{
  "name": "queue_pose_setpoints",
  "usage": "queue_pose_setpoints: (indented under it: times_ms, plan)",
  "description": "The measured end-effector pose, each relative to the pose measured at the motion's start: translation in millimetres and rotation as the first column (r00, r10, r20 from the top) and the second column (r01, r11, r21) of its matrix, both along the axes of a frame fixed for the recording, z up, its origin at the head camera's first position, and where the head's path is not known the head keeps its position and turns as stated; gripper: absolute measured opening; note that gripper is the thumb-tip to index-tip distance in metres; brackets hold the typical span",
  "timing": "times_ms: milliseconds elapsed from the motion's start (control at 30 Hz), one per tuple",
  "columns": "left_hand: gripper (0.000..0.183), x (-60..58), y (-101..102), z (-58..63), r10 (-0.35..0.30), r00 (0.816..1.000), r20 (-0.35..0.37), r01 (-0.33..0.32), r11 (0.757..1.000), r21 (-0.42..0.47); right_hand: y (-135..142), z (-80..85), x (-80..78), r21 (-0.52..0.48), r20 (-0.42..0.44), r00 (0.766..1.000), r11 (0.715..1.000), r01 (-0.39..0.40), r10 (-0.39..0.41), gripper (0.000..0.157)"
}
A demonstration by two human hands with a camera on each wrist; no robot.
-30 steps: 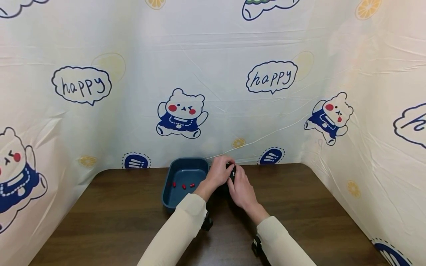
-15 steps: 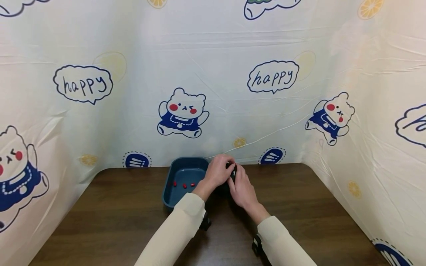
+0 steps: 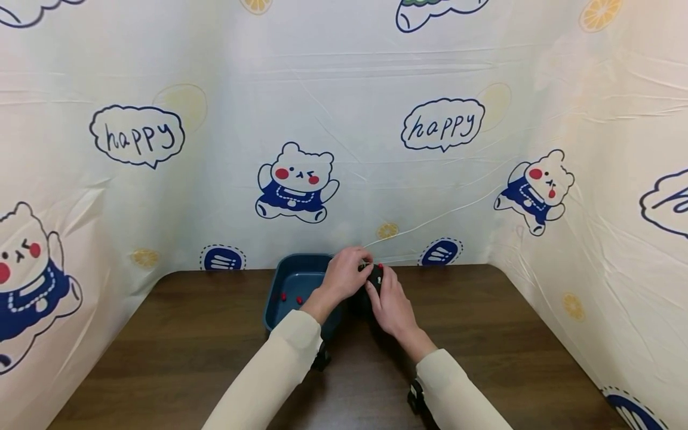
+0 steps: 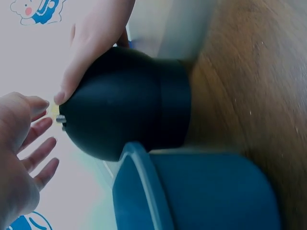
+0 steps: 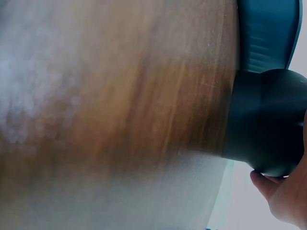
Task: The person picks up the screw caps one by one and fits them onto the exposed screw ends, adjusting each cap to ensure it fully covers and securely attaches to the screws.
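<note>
Your right hand [image 3: 392,304] grips the black dome [image 4: 124,103], its thumb laid along the rounded upper part and its fingers round the far side. The dome stands upright on the table [image 3: 161,346], toward the far edge, on a straight-sided base, with a small metal stub [image 4: 61,118] sticking out at the top.

Your left hand [image 3: 344,276] is at the left of the dome's top, fingers loosely bent and a little spread. The left wrist view shows a gap between the fingertips and the stub; nothing shows in that hand.

A small red bit [image 3: 380,265] shows at the top of the dome, by your right fingertips; you cannot tell from here whether they touch it.

The blue bin [image 3: 301,280] is just left of the dome; whether the two touch is not clear. Red pieces [image 3: 299,300] lie on its floor, and your left hand and forearm hide its right part. Both your sleeves [image 3: 269,370] are cream. A printed cloth [image 3: 226,77] hangs beyond the table's far edge and along its sides.
</note>
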State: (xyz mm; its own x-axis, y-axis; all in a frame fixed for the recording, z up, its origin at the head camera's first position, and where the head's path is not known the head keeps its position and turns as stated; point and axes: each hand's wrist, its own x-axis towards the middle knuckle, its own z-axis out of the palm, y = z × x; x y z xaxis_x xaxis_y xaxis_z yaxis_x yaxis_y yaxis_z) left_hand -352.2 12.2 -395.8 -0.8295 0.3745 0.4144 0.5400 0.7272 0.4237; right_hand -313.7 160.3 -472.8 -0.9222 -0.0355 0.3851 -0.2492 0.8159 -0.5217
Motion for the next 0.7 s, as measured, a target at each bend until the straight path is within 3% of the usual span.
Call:
queue_pose_setpoints:
  times_ms: [333,700]
  plan:
    - [0.013,-1.8,-17,1.7,0.015,1.0,0.003,-0.015,0.999,-0.043,0,-2.1,-0.1,-0.017,0.02,1.0,1.0,-0.002,0.002,0.074]
    - [0.015,1.0,-44,2.6,0.069,0.996,0.056,-0.066,0.996,-0.055,1,-2.3,-0.4,-0.035,0.0,1.0,0.999,-0.017,0.017,0.073]
